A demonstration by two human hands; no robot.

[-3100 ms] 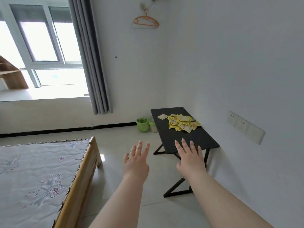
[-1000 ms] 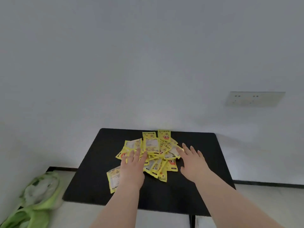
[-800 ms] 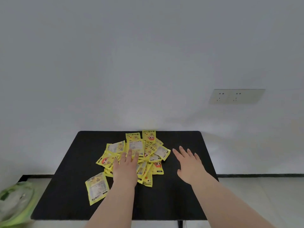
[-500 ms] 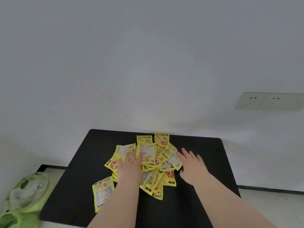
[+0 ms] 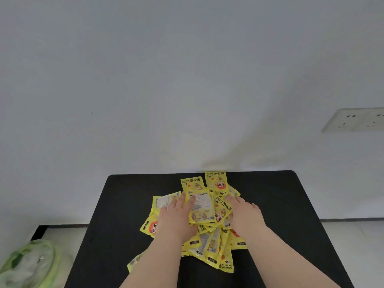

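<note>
Start of gathering, by the look: left hand (image 5: 175, 218) and right hand (image 5: 246, 217) lie flat on the yellow packet pile (image 5: 202, 208) mid-table (image 5: 280, 204), fingers straight, gripping nothing; next move likely needs palms squeezing inward to bunch the pile.

The black worktop (image 5: 280, 204) is matte, with rounded far corners. A loose heap of yellow hand-warmer packets (image 5: 201, 206) lies on it near the middle, reaching almost to the far edge, the packets overlapping. A single packet (image 5: 135, 262) lies just off the heap's near left.
</note>
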